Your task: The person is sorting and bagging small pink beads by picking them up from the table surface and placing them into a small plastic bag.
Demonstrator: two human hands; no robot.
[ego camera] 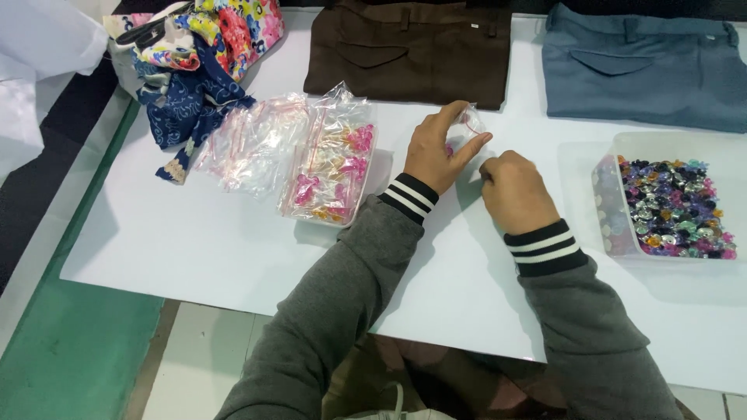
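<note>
1. The left hand [437, 152] rests on the white tabletop [194, 241], and its grip pinches a small clear plastic bag [465, 128] between thumb and forefinger; something pink shows inside the bag
2. The small clear plastic bag sits near the middle of the tabletop, just below the brown trousers [410, 50] and raised slightly in the left fingers
3. The right hand [513, 190] lies just beside the left, its grip curled and pressed together into a loose fist; whether anything is pinched inside it cannot be told
4. Both wrists wear grey sleeves with black and white striped cuffs
5. To the right of the hands stands a clear plastic tray [622, 144] filled with small colourful shiny pieces [677, 206], well within reach but not touched
6. To the left of the hands is a clear container [331, 167] of packed little bags with pink and yellow pieces inside, and beside it a loose heap of empty clear bags [253, 144]
7. Folded blue-grey trousers [646, 66] lie at the far right edge of the tabletop
8. A bundle of flowered and dark blue printed cloth [194, 62] lies at the far left corner
</note>
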